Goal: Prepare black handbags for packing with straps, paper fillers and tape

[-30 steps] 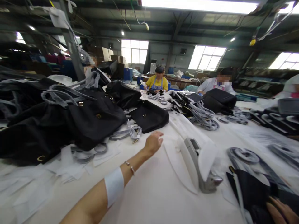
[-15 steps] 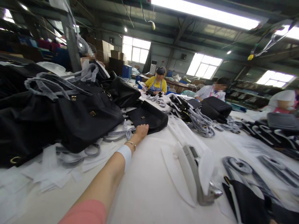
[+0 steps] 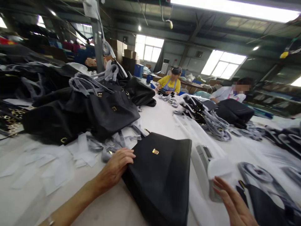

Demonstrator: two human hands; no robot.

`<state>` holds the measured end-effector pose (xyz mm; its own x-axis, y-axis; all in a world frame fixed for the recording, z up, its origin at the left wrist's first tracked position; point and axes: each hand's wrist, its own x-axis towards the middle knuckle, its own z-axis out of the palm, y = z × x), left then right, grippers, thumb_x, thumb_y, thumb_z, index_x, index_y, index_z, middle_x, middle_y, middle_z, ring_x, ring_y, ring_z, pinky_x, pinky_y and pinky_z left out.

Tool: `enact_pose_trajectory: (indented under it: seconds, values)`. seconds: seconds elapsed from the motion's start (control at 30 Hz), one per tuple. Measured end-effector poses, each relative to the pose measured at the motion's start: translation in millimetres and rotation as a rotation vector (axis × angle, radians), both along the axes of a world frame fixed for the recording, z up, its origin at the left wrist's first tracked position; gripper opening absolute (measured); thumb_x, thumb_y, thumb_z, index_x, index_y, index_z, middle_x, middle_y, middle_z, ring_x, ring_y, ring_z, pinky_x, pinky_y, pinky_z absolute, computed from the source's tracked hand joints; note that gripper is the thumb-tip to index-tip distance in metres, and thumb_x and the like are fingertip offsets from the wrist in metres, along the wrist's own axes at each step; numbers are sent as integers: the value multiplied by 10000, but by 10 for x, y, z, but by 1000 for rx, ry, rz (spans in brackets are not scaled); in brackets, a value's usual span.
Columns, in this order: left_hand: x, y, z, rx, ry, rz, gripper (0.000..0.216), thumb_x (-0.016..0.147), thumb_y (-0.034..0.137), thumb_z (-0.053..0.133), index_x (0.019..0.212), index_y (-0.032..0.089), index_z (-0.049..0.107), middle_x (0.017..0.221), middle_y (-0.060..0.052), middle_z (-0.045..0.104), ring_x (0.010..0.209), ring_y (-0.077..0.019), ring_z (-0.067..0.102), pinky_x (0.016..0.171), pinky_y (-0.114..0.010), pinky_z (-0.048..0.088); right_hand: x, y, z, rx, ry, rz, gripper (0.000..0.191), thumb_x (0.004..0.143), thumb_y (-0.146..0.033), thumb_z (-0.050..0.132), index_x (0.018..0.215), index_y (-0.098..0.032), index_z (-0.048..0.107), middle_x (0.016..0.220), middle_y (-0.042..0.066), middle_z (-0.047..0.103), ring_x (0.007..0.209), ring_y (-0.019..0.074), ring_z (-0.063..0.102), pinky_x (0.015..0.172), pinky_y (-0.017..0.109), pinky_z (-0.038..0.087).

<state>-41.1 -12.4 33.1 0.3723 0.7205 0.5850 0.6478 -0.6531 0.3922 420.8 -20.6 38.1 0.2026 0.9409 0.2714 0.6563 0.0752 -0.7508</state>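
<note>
A black handbag [image 3: 162, 175] with a small gold clasp plate lies in front of me on the white table. My left hand [image 3: 118, 164] is closed at its left edge, fingertips bent against the leather; the thumb is hidden. My right hand [image 3: 232, 201] is apart from the bag, fingers stretched out and nothing visible in them. It is beside a grey metal device [image 3: 207, 169] with white sheet material around it, whose kind I cannot make out.
Black handbags with wrapped handles [image 3: 110, 110] are piled on the left, near loose white paper pieces [image 3: 56, 163]. Wrapped straps [image 3: 218, 125] and black bag parts [image 3: 265, 201] lie on the right. Co-workers sit farther back, one in a yellow top [image 3: 171, 84].
My left hand has drawn the black handbag from beside the pile toward me. My right hand has come into clear view at the right, beside the grey device. The view has turned left.
</note>
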Motion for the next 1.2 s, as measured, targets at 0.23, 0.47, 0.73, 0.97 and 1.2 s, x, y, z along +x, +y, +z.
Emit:
enact_pose_trajectory:
  seconds: [0.23, 0.47, 0.73, 0.97, 1.2]
  values:
    - [-400, -954, -384, -2, -113, 546, 313, 921, 263, 454, 1222, 219, 526, 1297, -80, 562, 1211, -228, 525, 1056, -393, 413, -759, 239, 332, 74, 15, 144, 497, 792, -597, 520, 1080, -225, 679, 1226, 64, 638, 1191, 295, 545, 1059, 462, 403]
    - [-11, -801, -86, -508, -486, 547, 398, 903, 510, 444, 1095, 183, 563, 1055, -101, 653, 977, -240, 628, 901, -405, 500, -1088, 294, 396, 59, 190, 37, 645, 767, -577, 582, 1302, -222, 516, 1375, 95, 515, 1241, 285, 504, 1025, 429, 443]
    - [365, -740, -31, -843, -1383, 454, 729, 765, 421, 723, 1355, 269, 324, 1459, -155, 375, 1190, -284, 534, 728, -361, 583, -812, 291, 210, -231, 363, 23, 498, 771, -537, 569, 1105, -167, 571, 1132, 140, 630, 925, 280, 672, 703, 408, 595]
    - [602, -953, 55, -1182, -1708, 244, 278, 829, 276, 677, 1087, 199, 611, 1260, -105, 599, 1036, -240, 636, 788, -396, 592, -828, -551, -498, -95, -517, 318, 471, 888, -398, 479, 1310, -208, 563, 1443, 112, 458, 1363, 302, 371, 1142, 521, 273]
    - [1039, -426, 85, -1167, -1722, 383, 387, 835, 55, 581, 1209, 157, 599, 1022, -90, 712, 844, -180, 698, 804, -289, 591, -970, -459, -363, -213, -683, 359, 521, 952, -377, 426, 1449, -227, 381, 1563, 57, 248, 1445, 261, 195, 1170, 512, 178]
